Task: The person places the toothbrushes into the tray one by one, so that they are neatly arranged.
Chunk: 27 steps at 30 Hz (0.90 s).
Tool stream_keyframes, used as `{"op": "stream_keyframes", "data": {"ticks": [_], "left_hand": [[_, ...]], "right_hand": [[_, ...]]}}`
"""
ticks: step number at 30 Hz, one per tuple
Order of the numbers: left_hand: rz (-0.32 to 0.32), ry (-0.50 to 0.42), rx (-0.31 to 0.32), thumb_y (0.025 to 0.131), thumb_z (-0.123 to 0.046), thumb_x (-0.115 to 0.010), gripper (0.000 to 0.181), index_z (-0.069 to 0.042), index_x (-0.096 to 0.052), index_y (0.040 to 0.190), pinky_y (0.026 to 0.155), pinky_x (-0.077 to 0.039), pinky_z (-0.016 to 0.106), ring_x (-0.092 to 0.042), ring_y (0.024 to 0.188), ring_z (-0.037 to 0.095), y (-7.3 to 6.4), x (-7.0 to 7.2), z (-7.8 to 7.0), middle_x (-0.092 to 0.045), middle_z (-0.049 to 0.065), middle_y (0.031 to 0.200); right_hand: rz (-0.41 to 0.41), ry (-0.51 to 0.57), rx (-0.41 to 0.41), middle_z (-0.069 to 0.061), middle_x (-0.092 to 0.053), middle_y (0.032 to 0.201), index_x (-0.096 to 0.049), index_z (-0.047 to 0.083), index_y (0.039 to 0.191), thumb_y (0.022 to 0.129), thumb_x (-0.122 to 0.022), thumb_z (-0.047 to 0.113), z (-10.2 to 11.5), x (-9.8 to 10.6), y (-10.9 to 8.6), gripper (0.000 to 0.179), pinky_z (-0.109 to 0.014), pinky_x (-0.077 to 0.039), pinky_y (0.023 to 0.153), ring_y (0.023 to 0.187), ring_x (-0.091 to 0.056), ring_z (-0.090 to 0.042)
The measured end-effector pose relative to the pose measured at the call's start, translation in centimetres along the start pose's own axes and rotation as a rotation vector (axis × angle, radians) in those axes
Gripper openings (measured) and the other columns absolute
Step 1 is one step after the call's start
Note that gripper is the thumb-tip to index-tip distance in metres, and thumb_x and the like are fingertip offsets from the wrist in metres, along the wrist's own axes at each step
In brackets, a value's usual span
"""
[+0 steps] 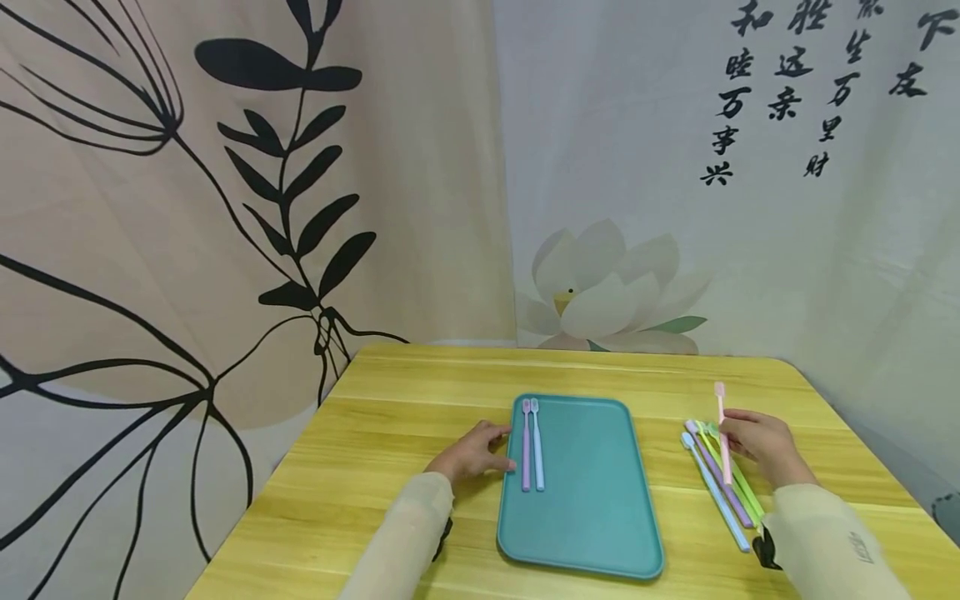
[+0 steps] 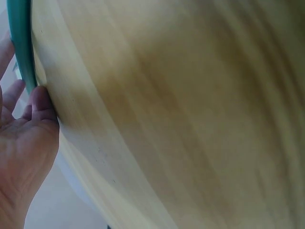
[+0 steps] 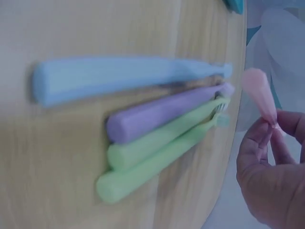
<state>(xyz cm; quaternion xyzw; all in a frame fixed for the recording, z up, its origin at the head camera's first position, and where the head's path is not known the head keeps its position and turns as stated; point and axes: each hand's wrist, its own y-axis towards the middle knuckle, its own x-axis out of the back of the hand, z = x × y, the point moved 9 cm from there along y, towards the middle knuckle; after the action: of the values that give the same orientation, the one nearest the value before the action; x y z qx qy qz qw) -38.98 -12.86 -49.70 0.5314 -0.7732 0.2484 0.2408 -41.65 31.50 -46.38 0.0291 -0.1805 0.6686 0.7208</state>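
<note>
My right hand pinches a pink toothbrush between thumb and fingers, with the brush head pointing up and away. It is held above a loose group on the table: a blue toothbrush, a purple toothbrush and two green toothbrushes. My left hand rests its fingertips at the left rim of a teal tray. Side by side along the tray's left side lie a purple toothbrush and a light blue toothbrush, heads toward the far edge.
Everything stands on a yellow wood-grain table. Behind it hangs a printed curtain with plants, a lotus and writing. Bare tabletop lies between the tray and the loose toothbrushes.
</note>
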Motion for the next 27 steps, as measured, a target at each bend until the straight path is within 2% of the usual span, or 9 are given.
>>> {"op": "stream_keyframes", "data": {"ticks": [5, 10, 17, 21, 27], "left_hand": [[0.0, 0.001, -0.003, 0.087, -0.025, -0.079, 0.072, -0.01, -0.046, 0.149, 0.108, -0.04, 0.047, -0.045, 0.13, 0.032, 0.1, -0.1, 0.0, -0.046, 0.009, 0.137], [0.002, 0.011, 0.001, 0.087, -0.025, -0.078, 0.072, -0.011, -0.045, 0.149, 0.108, -0.04, 0.046, -0.045, 0.131, 0.031, 0.1, -0.2, 0.1, -0.046, 0.009, 0.137], [0.001, 0.022, 0.011, 0.088, -0.026, -0.078, 0.071, -0.012, -0.045, 0.15, 0.108, -0.04, 0.045, -0.045, 0.13, 0.029, 0.1, -0.3, 0.2, -0.045, 0.008, 0.138], [0.002, 0.019, 0.014, 0.088, -0.027, -0.078, 0.072, -0.013, -0.045, 0.15, 0.108, -0.041, 0.044, -0.045, 0.13, 0.028, 0.1, -0.2, 0.2, -0.045, 0.007, 0.137], [0.003, 0.013, 0.008, 0.088, -0.026, -0.078, 0.072, -0.012, -0.045, 0.15, 0.108, -0.041, 0.045, -0.045, 0.129, 0.029, 0.1, -0.2, 0.2, -0.045, 0.008, 0.136]], "right_hand": [[0.004, 0.022, -0.004, -0.005, -0.063, 0.099, -0.038, -0.015, 0.143, 0.097, -0.056, 0.008, 0.4, -1.1, 0.1, 0.055, -0.027, -0.056, 0.074, 0.08, -0.058, -0.009], [0.007, 0.046, -0.023, -0.005, -0.063, 0.099, -0.039, -0.013, 0.144, 0.097, -0.057, 0.008, 0.6, -2.3, 0.1, 0.055, -0.031, -0.055, 0.077, 0.081, -0.058, -0.011], [0.041, 0.059, 0.005, -0.011, -0.063, 0.104, -0.037, -0.013, 0.145, 0.099, -0.054, 0.009, 1.3, -4.2, 0.0, 0.054, -0.031, -0.055, 0.077, 0.083, -0.059, -0.012], [0.052, 0.067, 0.001, -0.006, -0.061, 0.1, -0.038, -0.012, 0.145, 0.099, -0.055, 0.009, 1.6, -5.2, 0.1, 0.053, -0.031, -0.054, 0.078, 0.082, -0.057, -0.012], [0.045, 0.127, -0.001, -0.009, -0.06, 0.103, -0.039, -0.012, 0.144, 0.098, -0.056, 0.005, 2.1, -6.9, 0.2, 0.052, -0.026, -0.054, 0.074, 0.083, -0.057, -0.012]]}}
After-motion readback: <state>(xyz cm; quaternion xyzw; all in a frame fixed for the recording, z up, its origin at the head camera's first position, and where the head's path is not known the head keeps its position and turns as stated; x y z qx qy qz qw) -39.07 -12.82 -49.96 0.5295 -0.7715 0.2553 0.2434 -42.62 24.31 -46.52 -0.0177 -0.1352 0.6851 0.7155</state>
